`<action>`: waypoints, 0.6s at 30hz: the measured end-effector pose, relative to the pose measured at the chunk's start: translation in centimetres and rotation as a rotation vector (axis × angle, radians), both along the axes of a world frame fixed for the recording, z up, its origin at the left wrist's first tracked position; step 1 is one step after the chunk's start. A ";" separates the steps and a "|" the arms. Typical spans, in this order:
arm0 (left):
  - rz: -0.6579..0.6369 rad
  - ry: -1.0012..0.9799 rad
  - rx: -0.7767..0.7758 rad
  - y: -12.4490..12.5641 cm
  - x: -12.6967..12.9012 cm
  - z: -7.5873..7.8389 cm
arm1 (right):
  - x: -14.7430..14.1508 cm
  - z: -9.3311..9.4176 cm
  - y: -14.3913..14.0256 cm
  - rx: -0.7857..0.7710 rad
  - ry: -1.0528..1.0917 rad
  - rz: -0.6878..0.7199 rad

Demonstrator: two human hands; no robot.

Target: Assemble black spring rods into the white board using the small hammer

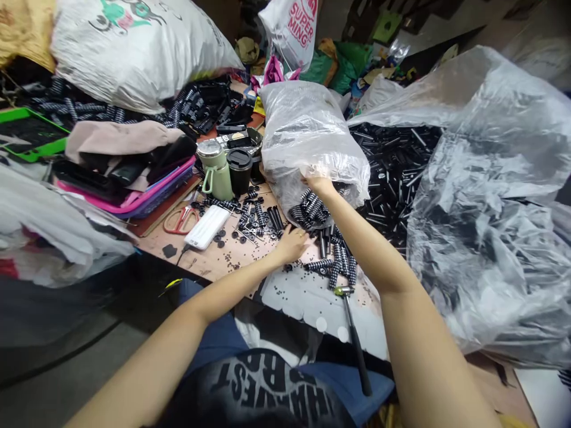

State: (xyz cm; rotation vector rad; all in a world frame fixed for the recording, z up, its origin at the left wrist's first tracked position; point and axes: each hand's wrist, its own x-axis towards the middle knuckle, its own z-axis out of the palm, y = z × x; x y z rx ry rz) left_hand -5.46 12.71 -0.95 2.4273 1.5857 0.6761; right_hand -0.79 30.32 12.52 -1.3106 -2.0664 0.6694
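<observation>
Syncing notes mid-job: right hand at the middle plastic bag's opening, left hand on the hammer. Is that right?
No: the head view shows the left hand beside black parts on the tabletop, not on the hammer. The right hand is at the opening of the middle plastic bag.

Cluttered workshop, by the look of it. Ribbed black parts [342, 258] are lying in bunches on the counter [214, 264], and tiny dark bits [232, 261] are littering its surface. A hammer [357, 351] is jutting past the front edge; red-handled scissors [181, 220] are resting farther left. At right, black tubes [388, 154] are heaping up in bulk beside clear plastic [491, 238]. Behind, a bulging white sack [143, 47] is sitting over more black pieces [196, 107].
</observation>
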 end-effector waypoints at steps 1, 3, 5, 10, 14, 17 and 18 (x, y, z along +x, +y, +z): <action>0.060 -0.009 -0.009 -0.9 -1.2 -0.1 | 0.8 -0.4 -2.0 -0.012 -0.012 -0.012; 0.193 -0.022 -0.027 -2.3 -3.7 -0.5 | 2.6 -1.3 -6.4 -0.014 -0.044 -0.028; 0.287 -0.032 -0.036 -3.7 -5.7 -1.1 | 4.7 -2.6 -11.2 -0.009 -0.037 -0.022; 0.309 -0.061 0.005 -8.2 -8.1 -2.7 | 10.4 -8.2 -24.1 -0.137 -0.139 0.118; 0.278 -0.076 0.013 -11.7 -7.4 -3.7 | 14.0 -12.1 -32.6 -0.141 -0.096 0.135; 0.271 -0.079 -0.002 -11.4 -6.0 -3.5 | 15.4 -13.5 -36.5 -0.181 -0.079 0.083; 0.287 -0.070 -0.005 -10.6 -5.5 -3.2 | 15.6 -13.8 -37.3 -0.188 -0.073 0.057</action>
